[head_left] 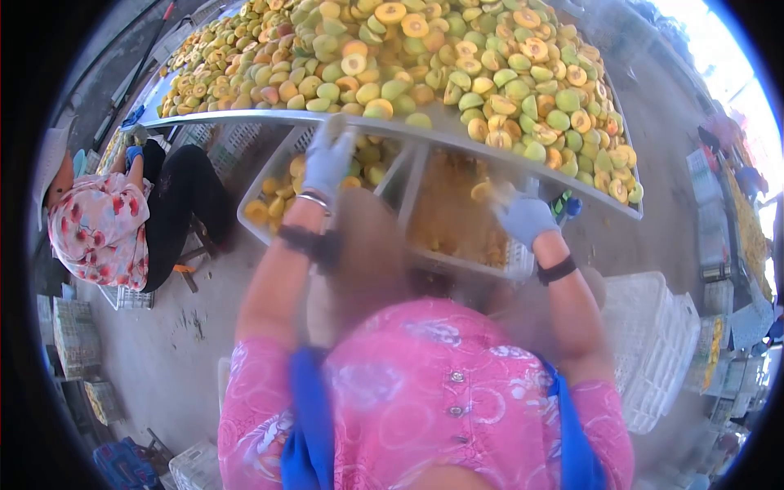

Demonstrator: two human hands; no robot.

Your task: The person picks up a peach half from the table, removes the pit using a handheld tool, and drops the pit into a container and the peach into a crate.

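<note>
My left hand [329,159], in a pale glove, reaches up to the metal edge of the table [245,117], its fingers stretched out toward the fruit and blurred at the tips. On the right, my gloved right hand [525,217] is over a crate [416,184] under the table edge, with a yellow peach half [482,192] at its fingertips. That crate has brownish, blurred contents. Under my left hand stands another crate [251,181] with yellow peach pieces in it. Whole and halved peaches [392,57], green to orange, lie heaped across the table.
At left a person in a flowered top [102,216] sits by the same table. Stacked white plastic crates [645,343] stand to my right, and more crates [77,335] line the far left. Further fruit tables and crates [714,212] are at the right edge.
</note>
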